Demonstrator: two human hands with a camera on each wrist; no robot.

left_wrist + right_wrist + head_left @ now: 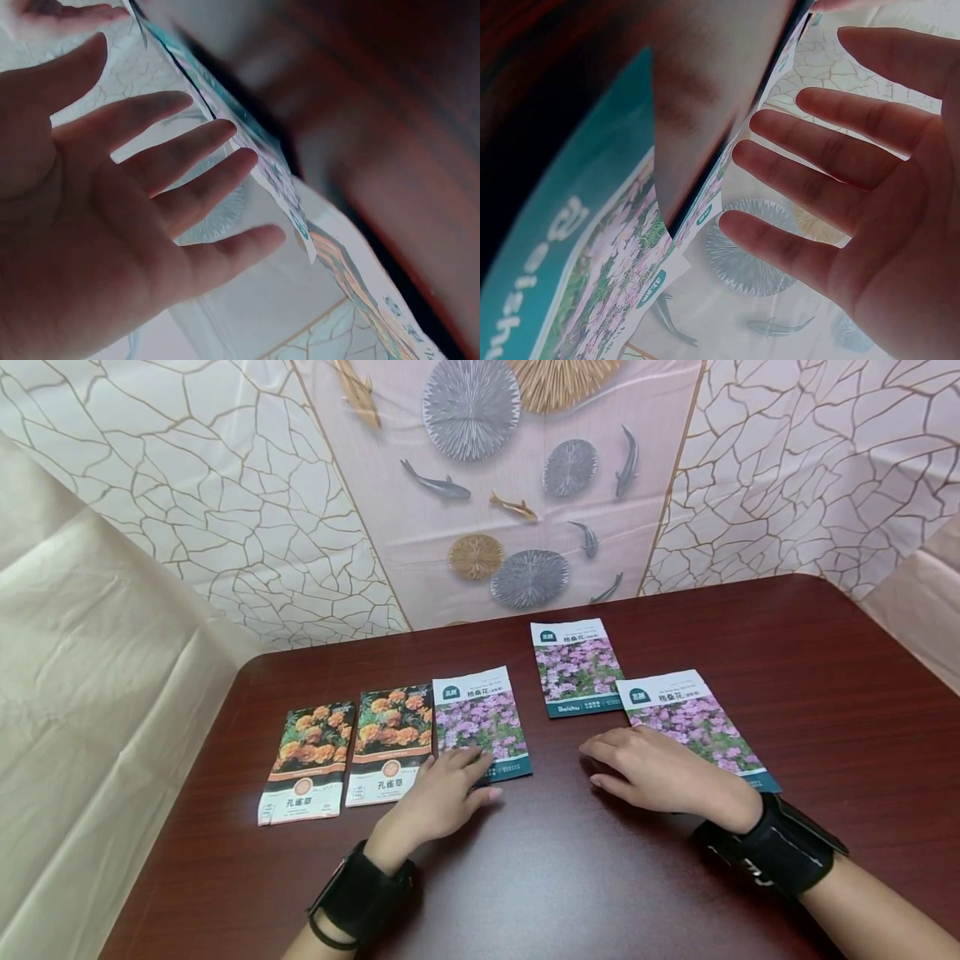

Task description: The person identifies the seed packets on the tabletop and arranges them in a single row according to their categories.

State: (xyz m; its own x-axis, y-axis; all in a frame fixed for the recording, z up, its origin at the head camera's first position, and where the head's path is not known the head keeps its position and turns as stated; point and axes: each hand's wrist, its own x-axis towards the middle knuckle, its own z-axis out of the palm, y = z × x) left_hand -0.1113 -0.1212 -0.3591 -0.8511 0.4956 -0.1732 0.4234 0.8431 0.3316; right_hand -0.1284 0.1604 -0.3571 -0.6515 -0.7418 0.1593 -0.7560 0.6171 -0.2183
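Observation:
In the head view my left hand (442, 793), fingers spread, lies over the lower left corner of a purple-flower seed packet (480, 714). The left wrist view shows the extended fingers of this hand (97, 232) at the packet's edge; whether they touch it I cannot tell. My right hand (663, 768) covers the lower left side of another purple-flower seed packet (693, 722). Its fingers look straight and hold nothing in the right wrist view, where a packet marked Beishu (607, 277) fills the lower left. Behind that hand lies a third purple-flower packet (577, 672).
Two orange-flower seed packets, one at far left (307, 760) and one beside it (392, 739), lie left of my left hand on the dark red table (555, 877). A patterned cloth (487, 527) hangs behind the table. Black bands (360, 893) wrap both wrists.

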